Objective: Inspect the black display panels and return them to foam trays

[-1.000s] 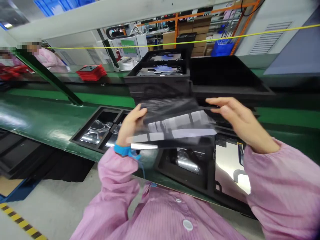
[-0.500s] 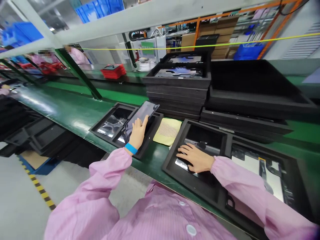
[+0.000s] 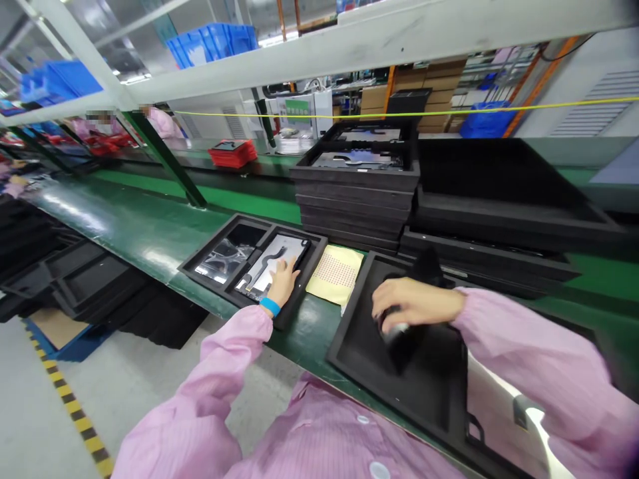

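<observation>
Your left hand [image 3: 283,282] lies flat, fingers released, on the silvery flat panel [image 3: 272,267] in its black foam tray [image 3: 210,248]; your right hand [image 3: 414,303] grips a blurred black sheet [image 3: 410,336], yellow dotted pad [image 3: 335,274] between.

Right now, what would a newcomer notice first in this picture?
First the pink sleeves and two hands: the left hand presses a flat panel into a black tray on the green bench, and the right hand grips a dark bagged part over a nearer tray. Behind rises a stack of black trays.
</observation>
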`<state>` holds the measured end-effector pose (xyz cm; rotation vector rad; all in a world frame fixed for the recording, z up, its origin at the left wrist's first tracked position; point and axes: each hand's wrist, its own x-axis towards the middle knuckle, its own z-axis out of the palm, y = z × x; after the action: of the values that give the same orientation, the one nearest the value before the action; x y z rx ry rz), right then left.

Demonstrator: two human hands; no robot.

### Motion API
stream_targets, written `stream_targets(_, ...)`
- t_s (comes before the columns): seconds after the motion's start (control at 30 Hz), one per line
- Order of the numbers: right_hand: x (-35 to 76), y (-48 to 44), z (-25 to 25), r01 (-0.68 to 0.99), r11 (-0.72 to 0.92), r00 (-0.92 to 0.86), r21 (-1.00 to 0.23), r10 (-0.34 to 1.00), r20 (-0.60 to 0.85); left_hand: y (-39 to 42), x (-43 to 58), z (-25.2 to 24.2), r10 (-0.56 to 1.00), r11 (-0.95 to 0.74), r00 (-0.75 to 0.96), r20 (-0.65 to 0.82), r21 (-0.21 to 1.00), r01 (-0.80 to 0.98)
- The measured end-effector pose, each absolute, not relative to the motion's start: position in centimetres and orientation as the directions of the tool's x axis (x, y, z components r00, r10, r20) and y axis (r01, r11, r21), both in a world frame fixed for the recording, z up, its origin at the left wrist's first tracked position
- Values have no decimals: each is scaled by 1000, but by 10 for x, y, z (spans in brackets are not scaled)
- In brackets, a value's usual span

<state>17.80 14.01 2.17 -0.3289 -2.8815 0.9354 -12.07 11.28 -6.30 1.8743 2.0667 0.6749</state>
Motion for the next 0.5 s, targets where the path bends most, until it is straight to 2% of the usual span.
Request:
stream_targets(0.07,198,144,51,221,725,-852,-652,469,232,106,-102,-52,990,-97,8,144,627,773)
stream_targets(0.13,214,146,66,244,628,-521,-739,728,446,91,-73,-42,962,-272,185,199,719,639)
stream_targets(0.2,223,147,68,218,551,-132,-806,834,535,73,-37,-32,901,-393,348,257,822,411)
stream_targets(0.27,225,147,63,225,519,77,-825,834,546,55,-2,-23,864,-354,409,294,932,76)
stream_targets(0.33,226,144,57,268,500,221,-823,800,558,42,24,-14,898,-256,337,282,959,-122)
stream_targets(0.43,227,129,57,354,499,357,-791,709,608,36,43,3,928,-203,268,259,955,-218)
stream_targets(0.5,231,111,61,320,525,362,-789,702,614,36,45,16,928,-174,277,250,947,-270)
